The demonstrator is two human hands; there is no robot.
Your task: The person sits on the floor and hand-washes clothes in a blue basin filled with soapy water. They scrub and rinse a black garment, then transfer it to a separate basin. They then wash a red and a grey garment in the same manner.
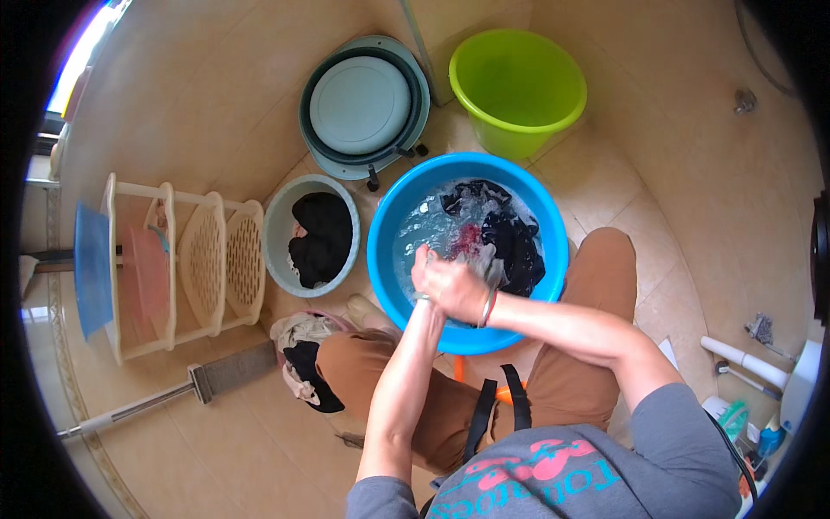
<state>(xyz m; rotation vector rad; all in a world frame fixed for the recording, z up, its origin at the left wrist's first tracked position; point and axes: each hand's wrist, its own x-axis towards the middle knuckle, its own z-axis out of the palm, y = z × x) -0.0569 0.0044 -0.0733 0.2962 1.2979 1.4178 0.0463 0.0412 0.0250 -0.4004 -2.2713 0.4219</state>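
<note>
A blue basin (380, 285) of sudsy water stands on the floor between my knees. Dark wet clothes (514, 246) lie in its right half, with a reddish patch of cloth (468, 240) beside them. Over the basin's near side my left hand (423, 270) and my right hand (460, 291) are closed and pressed together. A greyish wet cloth (490, 265) comes out from my right hand toward the water. What sits inside my left fist is hidden by my right hand.
A grey-white basin (271, 233) with black clothing stands left, by a cream rack (216, 264). Behind are a folded blue-grey tub (360, 97) and a lime-green bucket (519, 78). A squeeze mop (233, 372) and a pile of clothes (303, 333) lie near my left knee.
</note>
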